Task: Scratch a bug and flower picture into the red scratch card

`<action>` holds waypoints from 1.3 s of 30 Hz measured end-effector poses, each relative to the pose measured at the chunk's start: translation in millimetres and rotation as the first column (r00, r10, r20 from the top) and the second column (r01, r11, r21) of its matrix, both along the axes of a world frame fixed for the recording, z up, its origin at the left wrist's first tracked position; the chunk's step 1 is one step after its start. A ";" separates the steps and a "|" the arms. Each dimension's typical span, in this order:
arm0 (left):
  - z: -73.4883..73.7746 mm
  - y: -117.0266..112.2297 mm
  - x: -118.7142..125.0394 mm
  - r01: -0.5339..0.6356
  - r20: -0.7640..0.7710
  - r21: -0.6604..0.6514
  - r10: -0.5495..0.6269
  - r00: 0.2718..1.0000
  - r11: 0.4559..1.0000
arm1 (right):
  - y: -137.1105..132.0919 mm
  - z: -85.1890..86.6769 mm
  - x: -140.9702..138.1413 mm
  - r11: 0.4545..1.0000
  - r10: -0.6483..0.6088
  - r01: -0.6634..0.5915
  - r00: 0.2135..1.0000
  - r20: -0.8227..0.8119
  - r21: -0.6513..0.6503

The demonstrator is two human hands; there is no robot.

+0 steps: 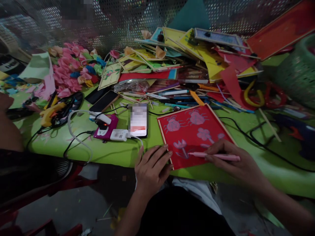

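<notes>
My right hand (pixel 228 160) grips a pink marker (pixel 226 157), its tip touching a red card (pixel 194 154) near a drawn tulip (pixel 180 146). Thin wooden sticks edge the card, which also bears pink flowers and two round bugs with legs. Over the card's lower left edge lies my left hand (pixel 152 167), fingers extended and resting on the stick border. A phone (pixel 138 123) with a lit screen lies just beyond that hand. Beside it is a magenta power strip (pixel 105 129) with plugs and cables.
Behind lie a heap of framed coloured cards (pixel 187 42), several pens (pixel 169 92) and pink paper flowers (pixel 67 67). Yellow-handled scissors (pixel 253 95) and a dark blue glue gun (pixel 297 131) are at right. A yellow glue gun (pixel 52 114) and another person's arm (pixel 10 127) are at left.
</notes>
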State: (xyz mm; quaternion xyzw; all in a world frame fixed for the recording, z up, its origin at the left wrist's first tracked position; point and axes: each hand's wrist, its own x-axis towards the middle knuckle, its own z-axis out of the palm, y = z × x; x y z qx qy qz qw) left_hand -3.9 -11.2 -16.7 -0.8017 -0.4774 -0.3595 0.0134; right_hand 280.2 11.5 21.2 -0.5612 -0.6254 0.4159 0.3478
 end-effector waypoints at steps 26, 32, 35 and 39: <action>-1.4 0.3 -1.2 0.002 -0.021 0.014 -0.001 1.000 1.000 | -3.5 4.2 -4.2 0.984 -0.109 0.106 0.994 0.015 0.141; -1.9 0.4 -1.6 0.002 -0.018 0.011 -0.002 1.000 1.000 | -5.7 2.3 -1.9 0.978 -0.132 0.123 0.990 0.043 0.169; -1.4 0.2 -1.2 -0.003 -0.017 0.012 0.003 1.000 1.000 | -6.3 3.7 -2.9 0.974 -0.161 0.151 0.986 0.049 0.166; -1.3 0.1 -1.2 -0.002 -0.012 0.009 0.002 1.000 1.000 | -5.9 6.3 -3.8 0.976 -0.179 0.172 0.983 0.034 0.137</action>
